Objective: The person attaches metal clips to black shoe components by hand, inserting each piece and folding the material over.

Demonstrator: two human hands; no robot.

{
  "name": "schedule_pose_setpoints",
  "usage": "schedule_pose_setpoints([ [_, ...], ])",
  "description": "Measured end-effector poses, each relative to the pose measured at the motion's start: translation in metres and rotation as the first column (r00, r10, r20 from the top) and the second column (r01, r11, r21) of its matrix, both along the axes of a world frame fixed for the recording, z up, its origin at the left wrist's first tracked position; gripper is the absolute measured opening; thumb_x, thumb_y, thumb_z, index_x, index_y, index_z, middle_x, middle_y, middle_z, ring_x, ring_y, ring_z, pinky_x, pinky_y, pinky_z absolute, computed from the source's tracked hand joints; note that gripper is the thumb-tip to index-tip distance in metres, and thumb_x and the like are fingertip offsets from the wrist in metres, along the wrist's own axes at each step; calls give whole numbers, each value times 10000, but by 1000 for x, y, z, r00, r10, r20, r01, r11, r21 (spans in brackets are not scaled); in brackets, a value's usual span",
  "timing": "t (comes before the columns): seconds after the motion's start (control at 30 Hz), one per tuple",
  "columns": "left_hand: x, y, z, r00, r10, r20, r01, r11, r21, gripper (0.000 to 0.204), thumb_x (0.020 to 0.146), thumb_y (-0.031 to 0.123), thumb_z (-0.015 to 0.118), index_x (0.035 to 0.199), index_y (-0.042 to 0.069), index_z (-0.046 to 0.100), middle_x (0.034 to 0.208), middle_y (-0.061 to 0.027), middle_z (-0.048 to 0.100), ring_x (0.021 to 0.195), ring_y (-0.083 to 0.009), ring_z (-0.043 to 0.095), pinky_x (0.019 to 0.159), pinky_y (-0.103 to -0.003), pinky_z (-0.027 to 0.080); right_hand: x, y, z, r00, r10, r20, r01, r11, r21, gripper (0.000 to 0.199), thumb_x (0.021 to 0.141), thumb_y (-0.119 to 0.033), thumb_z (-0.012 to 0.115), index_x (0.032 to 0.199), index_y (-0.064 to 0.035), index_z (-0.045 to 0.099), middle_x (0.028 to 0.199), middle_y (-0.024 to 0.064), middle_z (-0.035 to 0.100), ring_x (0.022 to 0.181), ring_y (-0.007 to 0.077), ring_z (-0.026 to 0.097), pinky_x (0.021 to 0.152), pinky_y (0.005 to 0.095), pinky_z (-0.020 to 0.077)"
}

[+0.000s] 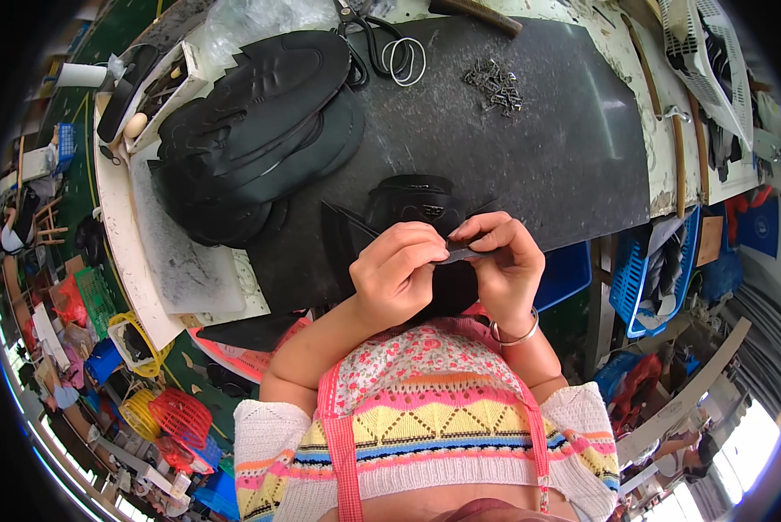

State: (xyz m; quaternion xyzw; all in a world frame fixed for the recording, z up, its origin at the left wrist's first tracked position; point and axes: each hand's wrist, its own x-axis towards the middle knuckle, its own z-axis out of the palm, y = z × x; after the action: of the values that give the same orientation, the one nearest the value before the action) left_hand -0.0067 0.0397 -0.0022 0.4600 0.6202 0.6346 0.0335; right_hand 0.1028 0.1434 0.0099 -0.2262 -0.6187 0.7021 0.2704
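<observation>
While a dark piece [462, 255] is held at the clock's centre, near the front edge of the black mat [573, 113], both hands are closed about it. By the left hand [399, 268] it is pinched, with the fingers bunched and bent toward the thumb; by the right hand [508, 259] it is nipped between thumb and curled forefinger, the tips of the two hands being set close together. Most of its outline is covered, so its shape cannot be told.

Just beyond, at 11 o'clock, a curved black part [395, 204] is seen with a small metal fitting [432, 210] on its face; whether it is joined to the pinched piece cannot be made out. The work is judged to be partway along: one fitting appears to be seated, while the piece under the fingertips seems unfinished, since both hands are occupied with it.

Much appears to be left. Between 12 and 1 o'clock, a heap of small metal pieces [497, 84] is scattered loose on the mat. At 10 o'clock, a thick stack of black panels [260, 130] is laid overlapping, and no fittings can be made out on the surfaces that show. Toward 11 and 12 o'clock, scissors [373, 50] and a wooden-handled tool [477, 13] are set down, untouched by either hand.
</observation>
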Motion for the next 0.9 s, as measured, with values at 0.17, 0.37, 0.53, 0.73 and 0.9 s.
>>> schedule_pose_setpoints([
  [0.17, 1, 0, 5, 1000, 18, 21, -17, 1000, -20, 266, 640, -201, 597, 830, -15, 592, 792, -133, 629, 712, -259, 658, 646, -313, 550, -5, -5, -5, 990, -133, -49, 140, 977, 160, 319, 609, 291, 455, 756, 10, 490, 876, 143, 604, 817, 194, 618, 717, 285, 513],
  [0.37, -5, 0, 2, 986, 44, -163, -41, 999, 20, 253, 654, -183, 614, 845, -21, 575, 840, -147, 641, 714, -270, 651, 636, -320, 552, -10, -6, -3, 984, -140, -111, 166, 944, 284, 305, 602, 283, 465, 739, 11, 489, 806, 146, 613, 741, 204, 628, 670, 286, 517],
  [0.53, -11, -2, 4, 946, -3, -325, -4, 1000, -21, 276, 631, -173, 598, 852, -18, 544, 846, -154, 634, 705, -289, 643, 615, -335, 546, -9, -7, -2, 987, -122, -104, 157, 873, 462, 276, 606, 256, 495, 745, 17, 496, 790, 152, 613, 711, 218, 639, 626, 288, 520],
  [0.73, -7, -4, 8, 946, 9, -323, -39, 995, -89, 298, 615, -168, 582, 862, -11, 527, 805, -151, 621, 687, -288, 638, 606, -338, 536, -10, -9, 1, 984, -100, -149, 172, 763, 623, 257, 614, 217, 548, 763, 13, 503, 803, 156, 606, 706, 264, 627, 613, 320, 517],
  [0.9, -1, -6, 19, 986, 87, -141, -115, 973, -202, 261, 617, -167, 555, 818, -1, 553, 740, -118, 626, 671, -262, 647, 604, -321, 526, -11, -6, 3, 978, -58, -199, 185, 680, 710, 247, 608, 180, 592, 780, 22, 513, 816, 160, 598, 711, 290, 619, 604, 350, 518],
])
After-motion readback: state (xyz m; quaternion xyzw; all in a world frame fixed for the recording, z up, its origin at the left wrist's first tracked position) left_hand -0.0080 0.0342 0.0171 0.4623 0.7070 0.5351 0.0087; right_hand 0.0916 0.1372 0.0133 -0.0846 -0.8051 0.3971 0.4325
